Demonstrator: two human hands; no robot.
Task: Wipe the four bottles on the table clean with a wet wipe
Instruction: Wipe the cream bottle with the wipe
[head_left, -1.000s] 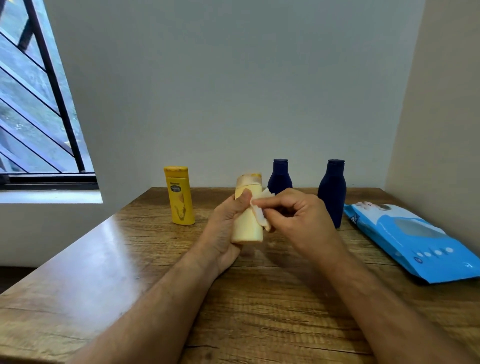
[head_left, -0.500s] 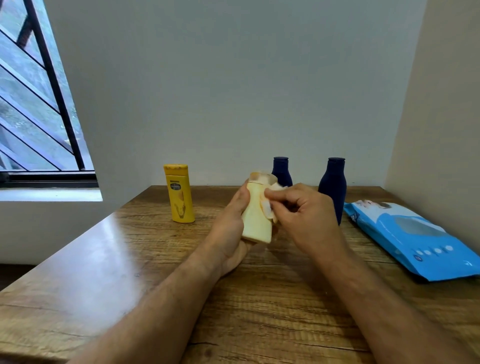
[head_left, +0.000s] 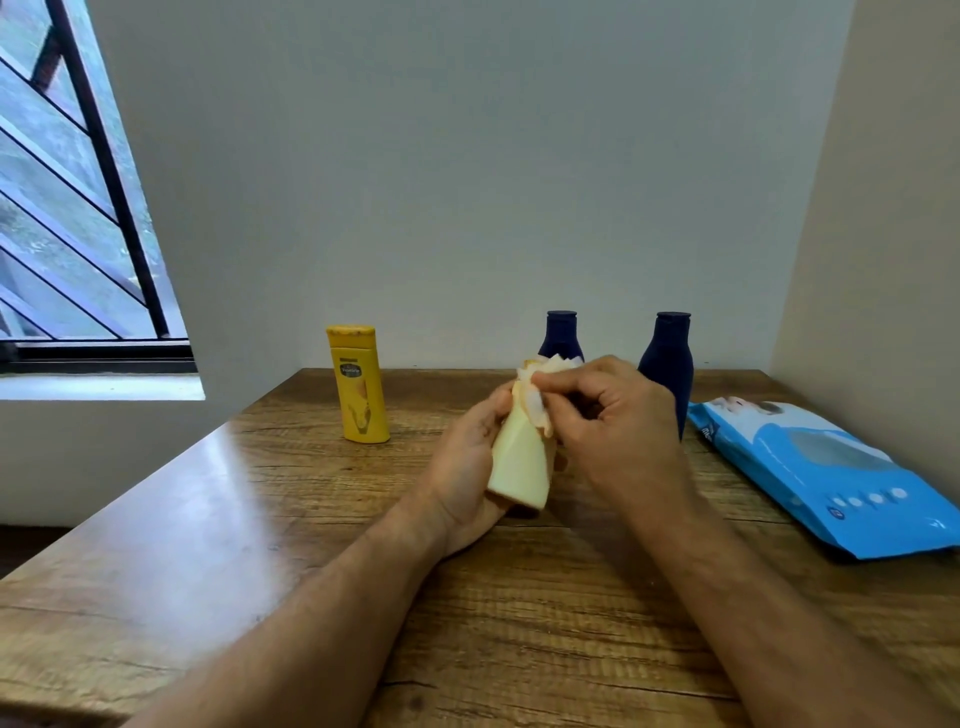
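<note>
My left hand (head_left: 467, 467) is wrapped around the lower body of the pale yellow bottle (head_left: 519, 462), fingers curled behind it and thumb along its near side, holding it off the table (head_left: 260, 545). The bottle now leans with its top tipped toward the right and away from me, more than half a second ago, and a second ago I held it nearly upright. My right hand (head_left: 613, 431) pinches the wet wipe (head_left: 540, 402) between thumb and curled fingers and presses it against the bottle's neck and cap; the wipe has climbed from the bottle's middle to its top. To the right of the held bottle the blue wipes pack (head_left: 831, 473) lies flat on the table, unmoved. Farther back, left of the held bottle, the yellow bottle (head_left: 359, 387) stands upright. Behind my hands stand two dark blue bottles: one (head_left: 561, 335) partly hidden by the wipe, the other (head_left: 668, 364) just right of my right hand, both where they were.
</note>
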